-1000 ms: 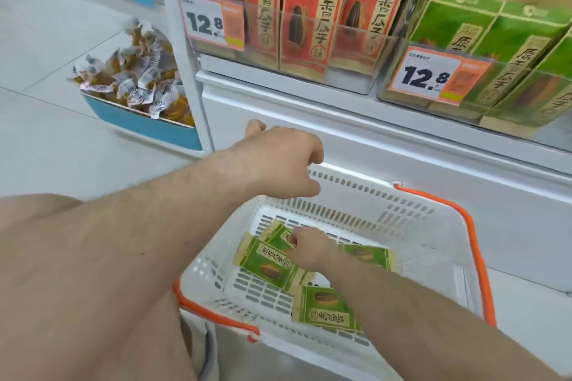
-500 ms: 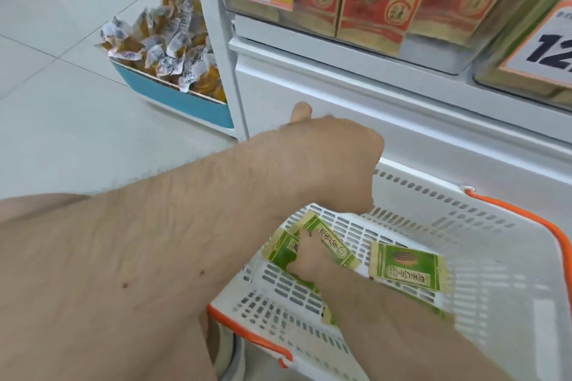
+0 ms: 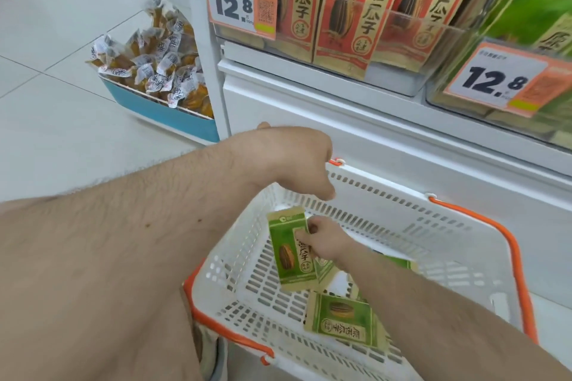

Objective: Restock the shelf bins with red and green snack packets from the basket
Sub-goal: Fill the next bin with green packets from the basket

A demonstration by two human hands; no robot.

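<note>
Shelf bins [image 3: 387,49] of clear plastic hold upright red packets [image 3: 349,3] printed 香瓜子 and green packets [image 3: 538,6], each bin tagged 12.8. Below stands a white basket [image 3: 439,226] with orange handles. Inside it the right hand [image 3: 322,241] pinches a green sunflower-seed packet [image 3: 291,254], lifted upright; another green packet [image 3: 340,318] lies flat. The left hand [image 3: 297,161] hovers over the rim, fingers loosely curled, empty.

light: bright, even, from overhead; soft shadows only
glare: pale sheen on the clear shelf bins [image 3: 402,28]
blur: green packets on shelf [image 3: 538,3] smeared at right edge; price tag [image 3: 507,80] soft
distortion: wide-angle bending at frame edges, near forearm looms large
</note>
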